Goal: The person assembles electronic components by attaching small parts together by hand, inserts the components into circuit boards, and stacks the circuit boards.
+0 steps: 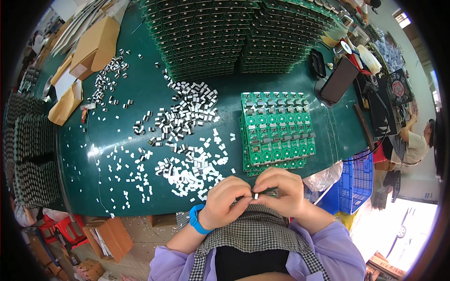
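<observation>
My left hand [228, 202], with a blue band on its wrist, and my right hand [282, 193] meet just off the table's near edge. Both are closed in a pinch, fingertips together around a tiny black-and-white part [256, 195]. The fingers cover most of it, so only a white face and a dark edge show. Left of my hands lie many small white pieces [190, 180], with dark-sided white blocks [176, 119] farther up. Beyond my right hand sits a short stack of green circuit board panels [279, 129] with rows of mounted components.
Tall stacks of green circuit boards [201, 42] rise along the table's far side. A phone [340, 79] leans at the right, near a black fan [400, 87]. An opened cardboard box [93, 47] lies far left. A blue crate [356, 182] stands beside the table at right.
</observation>
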### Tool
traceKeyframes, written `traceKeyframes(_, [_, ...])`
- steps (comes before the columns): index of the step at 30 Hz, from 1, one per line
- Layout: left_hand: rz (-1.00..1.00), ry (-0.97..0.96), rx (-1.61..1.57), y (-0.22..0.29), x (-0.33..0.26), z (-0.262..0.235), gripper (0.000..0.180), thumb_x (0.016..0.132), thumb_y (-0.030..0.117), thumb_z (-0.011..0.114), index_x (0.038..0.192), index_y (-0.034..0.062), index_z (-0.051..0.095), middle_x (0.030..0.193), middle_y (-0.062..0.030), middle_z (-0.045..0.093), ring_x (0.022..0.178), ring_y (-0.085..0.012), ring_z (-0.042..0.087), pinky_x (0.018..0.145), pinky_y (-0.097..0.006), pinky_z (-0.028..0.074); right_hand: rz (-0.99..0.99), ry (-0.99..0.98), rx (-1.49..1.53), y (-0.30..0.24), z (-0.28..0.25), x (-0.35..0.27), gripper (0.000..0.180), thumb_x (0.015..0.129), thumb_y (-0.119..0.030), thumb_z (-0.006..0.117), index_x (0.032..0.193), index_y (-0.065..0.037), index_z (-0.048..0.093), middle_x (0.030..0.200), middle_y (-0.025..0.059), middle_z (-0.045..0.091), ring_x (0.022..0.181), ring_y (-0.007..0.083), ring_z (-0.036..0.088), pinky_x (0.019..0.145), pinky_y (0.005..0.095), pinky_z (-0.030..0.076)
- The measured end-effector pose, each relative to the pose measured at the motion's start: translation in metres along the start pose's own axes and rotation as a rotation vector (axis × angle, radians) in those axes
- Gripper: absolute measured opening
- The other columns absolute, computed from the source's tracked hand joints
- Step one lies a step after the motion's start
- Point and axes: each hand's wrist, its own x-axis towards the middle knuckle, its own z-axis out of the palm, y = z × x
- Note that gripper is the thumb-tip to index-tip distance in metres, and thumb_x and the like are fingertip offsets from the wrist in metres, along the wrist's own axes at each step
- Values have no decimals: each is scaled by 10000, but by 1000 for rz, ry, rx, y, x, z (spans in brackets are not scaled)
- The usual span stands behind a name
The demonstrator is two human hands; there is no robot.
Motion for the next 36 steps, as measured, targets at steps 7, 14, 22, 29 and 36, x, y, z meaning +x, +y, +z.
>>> traceKeyframes(7, [117,-32,60,-4,0,-1,185,732,-30,689,881,9,586,816,-112,609,696,-280,601,590,-340,481,1,-73,-25,-2,-4,1,228,671,11,775,862,-21,654,871,105,652,791,219,647,667,308,511])
traceKeyframes(14, [38,-50,-4,-2,-10,-1,161,719,-31,697,853,10,616,833,-121,626,716,-268,612,618,-333,489,65,-230,7,-8,-10,9,241,650,1,790,850,-22,658,855,105,651,756,226,646,632,305,513])
traceKeyframes(22, [6,38,113,2,-8,0,211,703,-12,723,905,-10,663,864,-122,669,744,-254,657,631,-306,527,-200,-10,-308,-10,-1,-3,255,645,28,775,876,14,669,846,130,668,719,232,663,592,298,540])
traceKeyframes(29, [119,98,357,5,-9,-7,202,635,-34,738,811,18,654,761,-89,649,668,-240,646,573,-299,514,-138,29,-349,-14,3,3,209,668,42,747,862,14,675,858,123,670,740,237,666,637,297,541])
traceKeyframes(36, [-430,163,843,9,-20,-63,192,810,43,635,999,23,607,997,-148,604,924,-318,574,800,-403,440,-141,85,-734,-5,-37,37,194,704,35,707,890,0,665,856,98,644,739,244,642,642,311,526])
